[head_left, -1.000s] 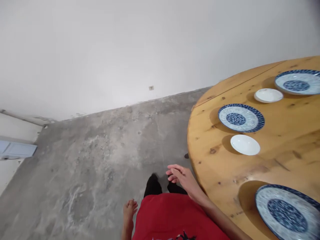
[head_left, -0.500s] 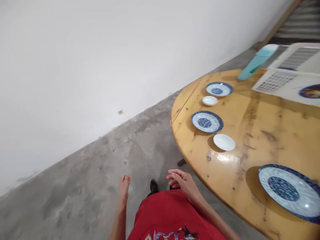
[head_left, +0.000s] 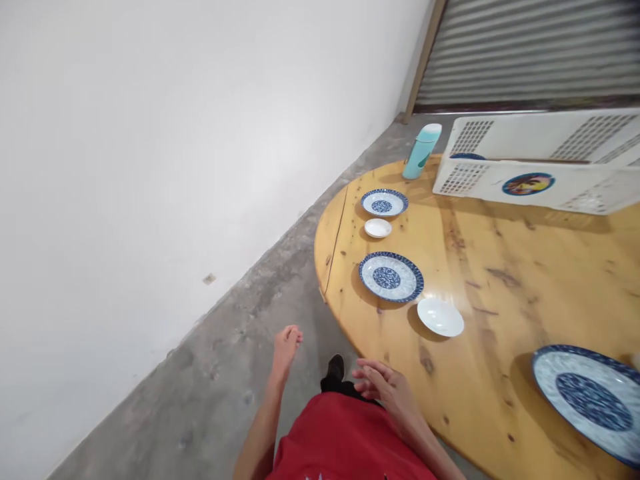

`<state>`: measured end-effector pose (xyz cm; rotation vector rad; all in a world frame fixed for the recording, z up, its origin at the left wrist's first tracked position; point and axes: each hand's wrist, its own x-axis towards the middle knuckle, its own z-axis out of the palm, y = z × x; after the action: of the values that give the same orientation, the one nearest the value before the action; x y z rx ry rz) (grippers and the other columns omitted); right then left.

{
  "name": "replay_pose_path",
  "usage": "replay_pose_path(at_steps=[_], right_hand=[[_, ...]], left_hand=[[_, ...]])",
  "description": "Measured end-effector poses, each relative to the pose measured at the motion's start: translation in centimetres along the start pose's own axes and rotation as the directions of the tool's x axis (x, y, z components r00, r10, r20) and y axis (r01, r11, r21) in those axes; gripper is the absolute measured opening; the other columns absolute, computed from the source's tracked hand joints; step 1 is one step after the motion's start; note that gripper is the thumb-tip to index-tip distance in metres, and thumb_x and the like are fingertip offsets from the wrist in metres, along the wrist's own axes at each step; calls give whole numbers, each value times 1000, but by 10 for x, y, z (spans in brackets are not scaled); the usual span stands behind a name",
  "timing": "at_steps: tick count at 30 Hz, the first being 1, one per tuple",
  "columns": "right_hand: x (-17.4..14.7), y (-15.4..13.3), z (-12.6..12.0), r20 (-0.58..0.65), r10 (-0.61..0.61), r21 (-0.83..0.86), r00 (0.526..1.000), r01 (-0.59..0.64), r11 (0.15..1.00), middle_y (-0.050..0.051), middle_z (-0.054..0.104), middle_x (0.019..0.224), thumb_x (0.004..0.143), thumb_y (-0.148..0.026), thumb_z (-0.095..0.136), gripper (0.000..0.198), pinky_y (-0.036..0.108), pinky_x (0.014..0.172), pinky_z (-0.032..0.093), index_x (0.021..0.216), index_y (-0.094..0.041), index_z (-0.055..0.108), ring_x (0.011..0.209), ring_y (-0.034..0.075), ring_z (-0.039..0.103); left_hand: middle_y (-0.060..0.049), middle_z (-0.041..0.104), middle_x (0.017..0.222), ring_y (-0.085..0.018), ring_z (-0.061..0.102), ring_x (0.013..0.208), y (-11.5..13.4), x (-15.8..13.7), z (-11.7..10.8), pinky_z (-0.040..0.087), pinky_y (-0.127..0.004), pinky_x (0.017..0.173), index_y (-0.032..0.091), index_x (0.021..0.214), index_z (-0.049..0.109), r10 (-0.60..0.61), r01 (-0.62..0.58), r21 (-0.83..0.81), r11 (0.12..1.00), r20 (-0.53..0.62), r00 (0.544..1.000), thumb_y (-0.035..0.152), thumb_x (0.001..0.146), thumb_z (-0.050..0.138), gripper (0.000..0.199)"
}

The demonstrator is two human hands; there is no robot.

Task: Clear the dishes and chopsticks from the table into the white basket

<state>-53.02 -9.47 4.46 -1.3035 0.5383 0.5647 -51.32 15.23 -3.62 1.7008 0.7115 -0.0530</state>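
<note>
Plates: three blue-patterned ones along the table (head_left: 525,267) edge, namely the far plate (head_left: 384,202) at 12 o'clock, the middle plate (head_left: 391,276) and the near plate (head_left: 590,400) at 4 o'clock, cut by the frame edge.
Saucers: a far saucer (head_left: 377,228) just this side of the far plate; a near saucer (head_left: 441,317) just beside the middle plate, at its 5 o'clock.
Progress: two plate-and-saucer pairs look laid; the near plate shows no saucer in frame, so that place seems unfinished, as far as can be judged.
Right hand (head_left: 387,390): empty, fingers loosely curled, hanging just off the table edge, nearest the near saucer at its 1 o'clock.
Left hand (head_left: 286,347): empty, fingers straight and together, down by the side over the floor (head_left: 225,373), well apart from the table.
Crate (head_left: 540,167): white, at the far side, with a plate rim showing inside.
Bottle (head_left: 422,151): teal, upright, just left of the crate.
</note>
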Motion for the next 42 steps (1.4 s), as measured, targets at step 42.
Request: replay_pose_path(at_steps=[42], right_hand=[[153, -99, 84, -715, 251, 482, 652, 200, 853, 13, 77, 102, 61, -63, 86, 64, 35, 72, 63, 104, -18, 72, 84, 28, 75]], left_hand=[[-6, 69, 72, -14, 69, 66, 300, 431, 352, 57, -28, 75, 10, 82, 63, 56, -233, 214, 949, 613, 788, 21, 97, 55, 20]])
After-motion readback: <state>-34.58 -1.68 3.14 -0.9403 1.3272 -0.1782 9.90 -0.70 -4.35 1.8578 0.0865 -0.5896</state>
